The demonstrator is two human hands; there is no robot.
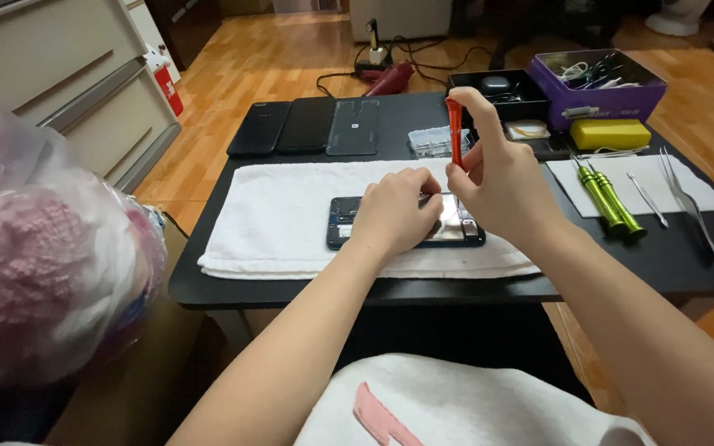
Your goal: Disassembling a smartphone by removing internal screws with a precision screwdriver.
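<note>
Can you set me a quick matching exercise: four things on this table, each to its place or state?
Things:
1. orange screwdriver
2. opened phone
3. green screwdrivers
4. yellow block

Places or states:
A. lying on the white towel
B. in front of the purple box
C. held upright in the right hand
D. side by side on the white sheet

Pairs: 1-C, 2-A, 3-D, 4-B

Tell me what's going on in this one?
A person sits at a black table working on an opened phone that lies on a white towel. The left hand presses down on the phone, while the right hand holds an orange screwdriver upright over it. Two green screwdrivers and tweezers lie to the right, and three more phones lie at the table's far edge.
</note>
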